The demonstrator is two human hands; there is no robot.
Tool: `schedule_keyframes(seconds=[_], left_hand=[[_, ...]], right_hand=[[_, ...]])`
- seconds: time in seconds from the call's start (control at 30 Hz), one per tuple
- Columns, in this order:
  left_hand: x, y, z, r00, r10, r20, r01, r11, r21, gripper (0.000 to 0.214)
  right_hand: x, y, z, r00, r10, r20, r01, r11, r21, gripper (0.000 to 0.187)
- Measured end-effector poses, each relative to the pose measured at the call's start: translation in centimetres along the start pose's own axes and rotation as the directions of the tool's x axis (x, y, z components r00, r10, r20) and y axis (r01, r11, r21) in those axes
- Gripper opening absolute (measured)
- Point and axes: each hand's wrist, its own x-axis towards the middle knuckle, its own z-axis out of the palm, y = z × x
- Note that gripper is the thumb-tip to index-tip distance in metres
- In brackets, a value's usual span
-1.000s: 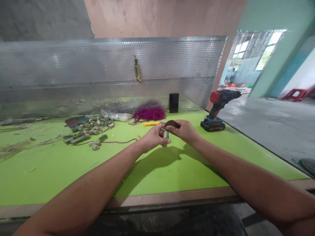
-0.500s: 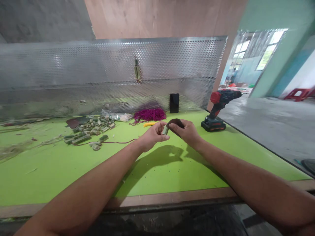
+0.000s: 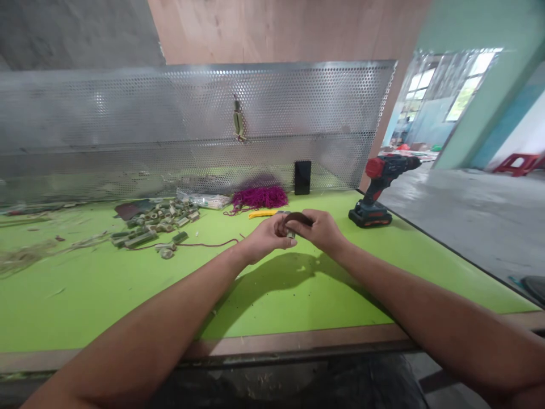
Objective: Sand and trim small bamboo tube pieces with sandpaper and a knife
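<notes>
Brown sheet has bowed, seemingly hugging the tube closer. Our right hand pinches it (left hand clamps the tube).

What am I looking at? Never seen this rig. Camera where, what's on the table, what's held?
No machine, just a person's bare left hand and right hand. One camera, worn on the head, takes every picture, looking forward and down. The left holds a short tube; the right holds a curved dark sheet at its top end. On the green table: a pile of cut tubes at left, purple yarn, a yellow tool just behind the hands, an upright phone, and a drill standing at right. Behind runs a metal mesh.
</notes>
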Motion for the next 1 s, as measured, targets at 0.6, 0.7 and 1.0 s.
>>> schedule_keyframes(seconds=[0.6, 0.7, 1.0], left_hand=[[0.03, -0.39, -0.17, 0.997, 0.029, 0.069, -0.026, 0.999, -0.034, 0.043], [0.05, -0.52, -0.21, 0.998, 0.033, 0.052, -0.032, 0.999, -0.025, 0.044], [0.14, -0.75, -0.08, 0.999, 0.029, 0.028, -0.029, 0.999, -0.027, 0.043]], right_hand=[[0.01, 0.26, -0.13, 0.998, -0.043, -0.052, 0.037, 0.992, -0.121, 0.049], [0.06, 0.36, -0.14, 0.998, -0.056, 0.0, 0.055, 0.992, -0.114, 0.049], [0.09, 0.39, -0.12, 0.998, -0.062, 0.011, 0.063, 0.99, -0.123, 0.048]])
